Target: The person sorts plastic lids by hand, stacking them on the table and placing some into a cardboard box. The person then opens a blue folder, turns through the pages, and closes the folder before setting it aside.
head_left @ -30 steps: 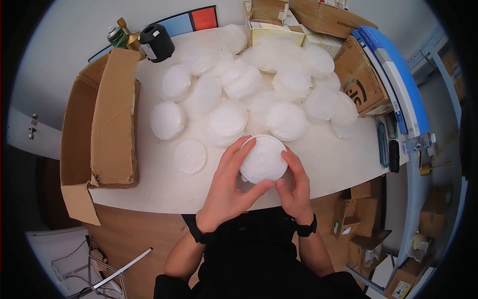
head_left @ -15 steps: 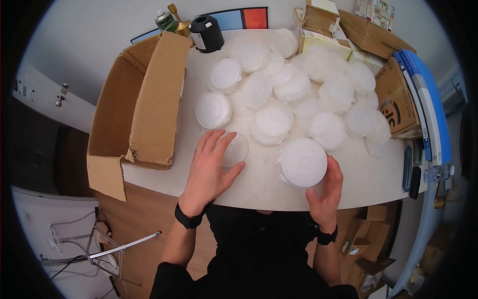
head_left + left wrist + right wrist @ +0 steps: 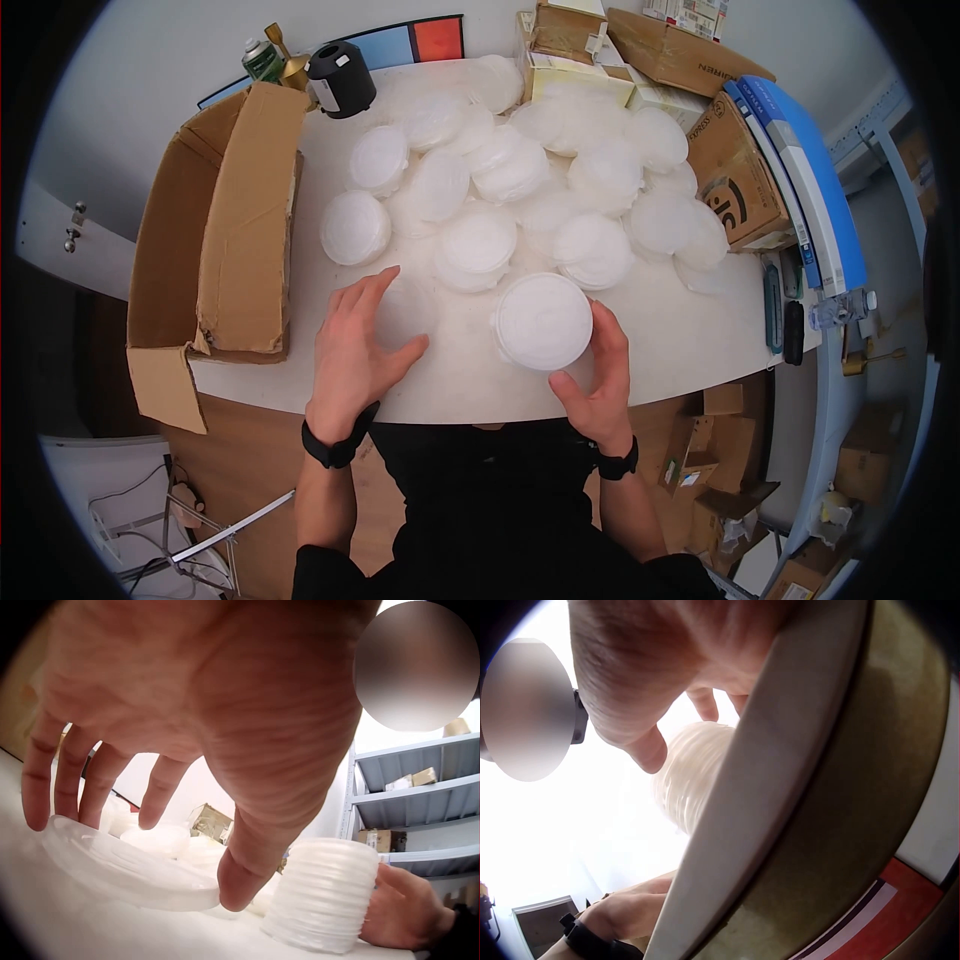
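A tall stack of translucent white round plastic lids (image 3: 543,322) stands near the table's front edge. Its ribbed side shows in the left wrist view. My right hand (image 3: 602,385) is at its right side, fingers and thumb spread about the near right part. The right wrist view shows the thumb slightly off the stack. Further left, a single lid (image 3: 408,308) lies on the table, partly covered by my left hand (image 3: 348,350). In the left wrist view, that hand's spread fingers reach the far rim of the single lid (image 3: 135,866), with the thumb at its near rim.
Several more bagged stacks of lids (image 3: 478,240) fill the back of the table (image 3: 690,330). An open cardboard box (image 3: 245,230) stands at the left, a black cylinder (image 3: 341,80) behind it. Cartons and blue binders (image 3: 805,180) line the back right.
Both hands were around the stack. The left hand has let go and moved left over the single lid; the right hand stays beside the stack, which stands on the table.
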### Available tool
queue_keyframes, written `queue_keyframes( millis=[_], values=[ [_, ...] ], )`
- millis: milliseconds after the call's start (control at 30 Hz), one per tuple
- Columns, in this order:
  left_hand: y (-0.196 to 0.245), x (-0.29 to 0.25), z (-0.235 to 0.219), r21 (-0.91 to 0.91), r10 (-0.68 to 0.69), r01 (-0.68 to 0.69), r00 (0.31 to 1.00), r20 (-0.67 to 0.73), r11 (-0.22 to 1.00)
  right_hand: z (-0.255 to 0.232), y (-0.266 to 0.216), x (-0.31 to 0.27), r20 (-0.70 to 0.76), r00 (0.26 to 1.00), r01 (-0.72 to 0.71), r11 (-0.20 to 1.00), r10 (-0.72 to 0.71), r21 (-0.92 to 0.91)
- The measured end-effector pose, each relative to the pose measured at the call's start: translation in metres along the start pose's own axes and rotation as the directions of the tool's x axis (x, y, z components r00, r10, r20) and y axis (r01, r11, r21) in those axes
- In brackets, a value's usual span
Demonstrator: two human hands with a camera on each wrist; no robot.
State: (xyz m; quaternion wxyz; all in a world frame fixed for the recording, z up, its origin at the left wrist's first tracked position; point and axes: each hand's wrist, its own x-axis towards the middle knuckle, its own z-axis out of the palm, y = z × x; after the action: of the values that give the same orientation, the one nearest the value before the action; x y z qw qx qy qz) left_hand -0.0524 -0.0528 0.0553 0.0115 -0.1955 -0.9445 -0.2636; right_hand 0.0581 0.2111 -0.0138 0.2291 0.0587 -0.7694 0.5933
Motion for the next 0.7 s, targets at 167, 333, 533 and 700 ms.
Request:
queue_keyframes(
  millis=[167,333,533,700],
  values=[
    [0.030,-0.003,-0.032,-0.124,-0.056,0.050,0.998,-0.043,0.991,0.004,0.001,0.001,-0.008,1.000,-0.012,0.997,0.013,0.071],
    [0.070,0.001,-0.032,-0.177,0.191,-0.199,0.980,-0.059,0.964,0.002,0.002,0.001,0.041,0.998,-0.040,0.998,0.038,0.042],
    [0.092,0.014,-0.003,-0.192,0.372,-0.360,0.928,0.030,0.913,0.004,-0.004,0.004,0.039,0.997,-0.072,0.997,0.071,0.022],
    [0.087,0.016,0.008,-0.210,0.365,-0.353,0.931,0.019,0.912,0.003,-0.005,0.003,0.020,0.997,-0.074,0.997,0.074,-0.002]
  ],
)
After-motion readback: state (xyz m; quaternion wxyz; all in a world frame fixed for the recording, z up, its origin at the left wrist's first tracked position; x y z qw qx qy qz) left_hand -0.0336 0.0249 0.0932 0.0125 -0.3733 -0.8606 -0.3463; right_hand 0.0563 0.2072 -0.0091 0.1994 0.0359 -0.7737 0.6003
